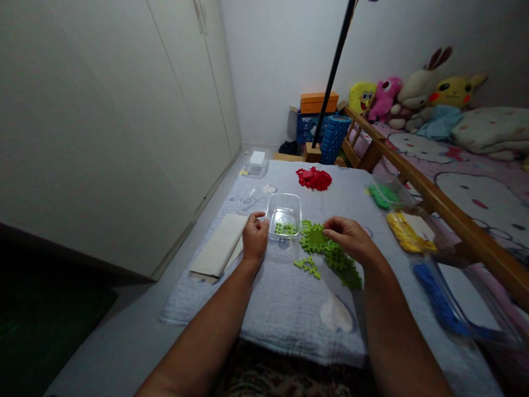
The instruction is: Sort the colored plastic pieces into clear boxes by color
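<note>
Left hand (pixel 255 234) at the left side of a clear plastic tub (pixel 284 199), fingers curled, thumb and index closed on the tub's wall near the rim. Tub sits upright mid-surface, open at the top, with some lime-green toothed pieces (pixel 285 228) inside, toward the near end.

Right hand (pixel 350 237) just right of the tub: narrow grip, thumb and fingertips pinching the edge of a lime-green plate with a plain square middle (pixel 316 237). Can't tell if the plate is lifted or resting on the loose ones. More lime-green toothed pieces (pixel 341 259) lie in a heap under and beside the right hand, running toward the wearer. One lime-green arched piece (pixel 308 267) lies apart, nearer the wearer than the tub.

Surface (pixel 289 309) covered with a pale blue-grey cloth, white heart prints. Far side: red toothed pieces (pixel 314 178) in a pile. Left of tub: clear lid (pixel 251 199), folded cream sheet (pixel 219 245) near the left forearm, another clear box with white card (pixel 257 160) at the far left corner.

Right edge, far to near: clear boxes with green pieces (pixel 382 196), yellow pieces (pixel 407 232), blue pieces (pixel 438 298). Beyond them, bed with wooden rail (pixel 407 172), plush toys (pixel 386 98) at its far end. Blue foam roller (pixel 334 138) and orange box (pixel 319 103) by the back wall.
</note>
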### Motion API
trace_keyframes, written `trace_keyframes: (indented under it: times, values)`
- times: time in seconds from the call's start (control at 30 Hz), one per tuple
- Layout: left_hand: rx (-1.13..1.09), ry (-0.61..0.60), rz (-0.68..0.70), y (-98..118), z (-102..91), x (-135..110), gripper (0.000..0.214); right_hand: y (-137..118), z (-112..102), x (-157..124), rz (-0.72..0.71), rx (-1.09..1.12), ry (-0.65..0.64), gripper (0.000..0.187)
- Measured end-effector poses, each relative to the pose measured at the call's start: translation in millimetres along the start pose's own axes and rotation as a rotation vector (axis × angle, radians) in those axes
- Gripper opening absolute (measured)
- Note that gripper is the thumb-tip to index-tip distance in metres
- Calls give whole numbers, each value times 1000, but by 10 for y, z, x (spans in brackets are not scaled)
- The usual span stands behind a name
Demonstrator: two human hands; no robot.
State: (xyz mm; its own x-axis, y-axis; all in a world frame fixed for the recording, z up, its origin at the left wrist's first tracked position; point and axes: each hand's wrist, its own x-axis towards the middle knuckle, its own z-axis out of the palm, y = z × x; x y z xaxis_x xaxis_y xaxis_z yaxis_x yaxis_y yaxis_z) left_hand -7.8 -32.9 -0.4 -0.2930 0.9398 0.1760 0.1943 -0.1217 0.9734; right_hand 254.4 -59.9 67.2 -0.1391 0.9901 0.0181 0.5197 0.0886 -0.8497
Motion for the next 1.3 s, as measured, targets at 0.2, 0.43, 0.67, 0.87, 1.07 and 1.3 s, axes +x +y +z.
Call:
trace_keyframes:
  times: [0.2,0.43,0.67,0.87,1.07,1.3]
  values:
    - [-20,-10,-9,-23,5,0,27,-346,204,332,-85,-24,175,18]
    - [-51,-19,-11,-14,5,-5,26,-660,765,535,-62,-561,95,22]
    - [-42,-13,-9,-17,7,-5,26,-638,959,516,-107,-846,-36,23]
    - [-20,-1,-7,-26,10,-4,27,-552,694,406,-73,-747,107,24]
    - [-39,-17,-6,-21,11,-4,28,-308,355,99,-14,-734,145,17]
    - [-65,-24,-29,5,9,1,28,-138,462,-328,-33,-850,-186,14]
